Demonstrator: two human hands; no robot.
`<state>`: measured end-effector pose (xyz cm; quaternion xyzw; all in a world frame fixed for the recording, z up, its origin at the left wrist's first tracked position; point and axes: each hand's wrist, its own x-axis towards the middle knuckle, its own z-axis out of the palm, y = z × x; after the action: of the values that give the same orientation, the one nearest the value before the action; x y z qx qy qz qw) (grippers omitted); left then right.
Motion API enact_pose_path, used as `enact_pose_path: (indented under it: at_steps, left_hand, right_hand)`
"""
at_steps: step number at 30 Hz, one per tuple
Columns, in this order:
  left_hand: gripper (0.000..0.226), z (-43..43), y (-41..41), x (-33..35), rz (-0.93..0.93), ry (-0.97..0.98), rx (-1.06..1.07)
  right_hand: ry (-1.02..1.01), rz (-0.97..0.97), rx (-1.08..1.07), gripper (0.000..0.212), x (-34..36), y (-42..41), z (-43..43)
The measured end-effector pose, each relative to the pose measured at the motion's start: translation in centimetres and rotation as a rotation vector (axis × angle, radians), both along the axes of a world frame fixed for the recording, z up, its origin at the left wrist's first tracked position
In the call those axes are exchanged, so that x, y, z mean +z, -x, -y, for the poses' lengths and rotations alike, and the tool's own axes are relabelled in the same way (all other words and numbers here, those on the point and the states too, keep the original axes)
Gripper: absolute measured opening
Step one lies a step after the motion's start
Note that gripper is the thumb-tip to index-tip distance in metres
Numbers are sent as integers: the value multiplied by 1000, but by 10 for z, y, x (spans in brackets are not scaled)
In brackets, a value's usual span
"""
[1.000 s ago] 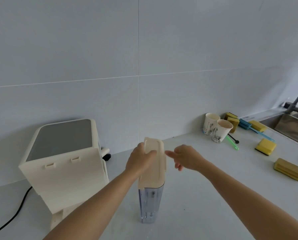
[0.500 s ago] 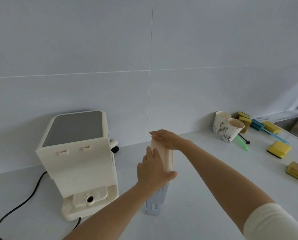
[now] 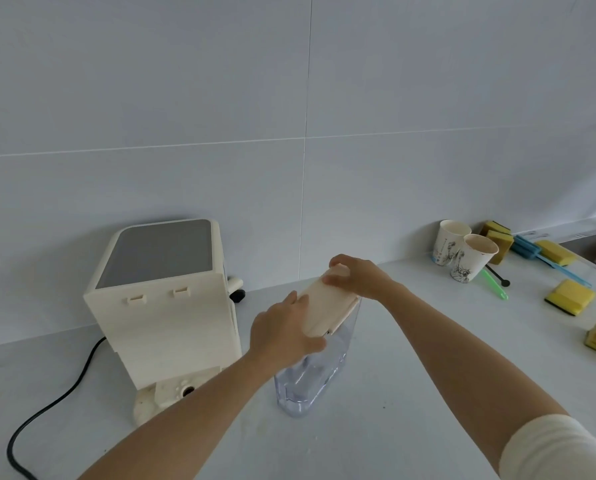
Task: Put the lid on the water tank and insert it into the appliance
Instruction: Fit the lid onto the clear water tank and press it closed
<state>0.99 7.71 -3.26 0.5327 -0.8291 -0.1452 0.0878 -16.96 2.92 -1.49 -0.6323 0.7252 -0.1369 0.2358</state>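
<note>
A tall clear water tank (image 3: 312, 379) stands upright on the white counter, right of the cream appliance (image 3: 165, 313). A cream lid (image 3: 326, 306) lies across the tank's top, its near end slightly raised. My left hand (image 3: 282, 332) grips the lid's near end and the tank's upper edge. My right hand (image 3: 357, 277) presses down on the lid's far end. The appliance shows its open back side with two slots and a port at the base.
A black power cord (image 3: 47, 407) runs from the appliance over the counter at the left. Two paper cups (image 3: 463, 254), several yellow sponges (image 3: 570, 296), a green stick and a blue brush lie at the right. A tiled wall rises behind.
The lid has gone from upright in my left hand to lying flat on the tank top. My right hand moved onto its far end. The view shifted left.
</note>
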Motion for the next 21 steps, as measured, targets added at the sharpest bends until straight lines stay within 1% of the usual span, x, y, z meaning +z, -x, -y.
enact_pose_path:
  at_steps: [2, 6, 9, 14, 17, 21]
  left_hand:
    - [64, 5, -9, -1, -26, 8, 1]
    - [70, 16, -27, -5, -122, 22, 28]
    - [72, 22, -35, -7, -181, 9, 25]
    - [71, 29, -40, -10, -254, -74, 11]
    - [70, 34, -42, -13, -333, -131, 15]
    - [70, 38, -43, -16, -419, -159, 6]
  right_hand:
    - [18, 14, -37, 43, -3, 8, -4]
    - [60, 85, -123, 45, -13, 17, -16]
    - [85, 102, -169, 44, -21, 18, -26]
    - [113, 97, -215, 47, -28, 20, -41]
    - [121, 91, -220, 46, -31, 20, -48]
    - [140, 70, -240, 44, -34, 16, -55]
